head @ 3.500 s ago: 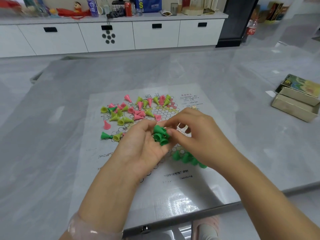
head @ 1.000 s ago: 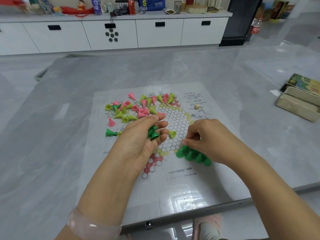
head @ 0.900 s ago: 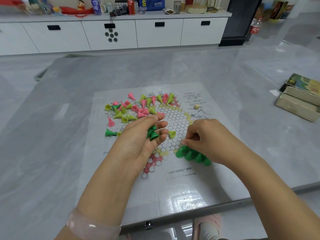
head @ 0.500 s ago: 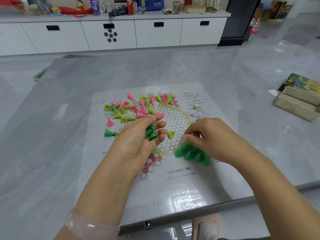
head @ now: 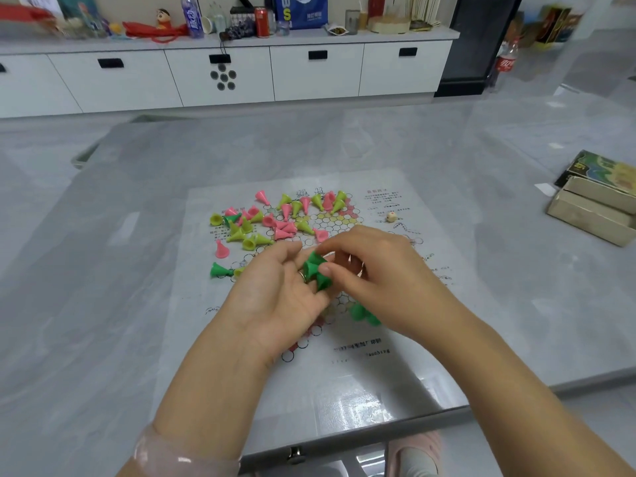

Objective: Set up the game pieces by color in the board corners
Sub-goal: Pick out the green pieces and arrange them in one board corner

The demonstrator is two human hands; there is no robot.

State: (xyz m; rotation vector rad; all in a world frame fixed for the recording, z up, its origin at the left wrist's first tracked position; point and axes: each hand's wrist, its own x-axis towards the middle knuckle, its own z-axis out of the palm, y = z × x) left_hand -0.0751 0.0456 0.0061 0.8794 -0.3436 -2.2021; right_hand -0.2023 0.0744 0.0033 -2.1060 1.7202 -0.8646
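Early days imo: left hand cups dark green cones, right hand pinching one, few green set, pink/yellow pile unsorted.

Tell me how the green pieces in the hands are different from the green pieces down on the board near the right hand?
The held pieces are up off the board, bunched in the left hand, with the right hand pinching one. The placed pieces sit on the board in the near corner, partly hidden by the right hand. The held ones tilt every way; how the placed ones stand is hard to tell. Both are dark green cones.
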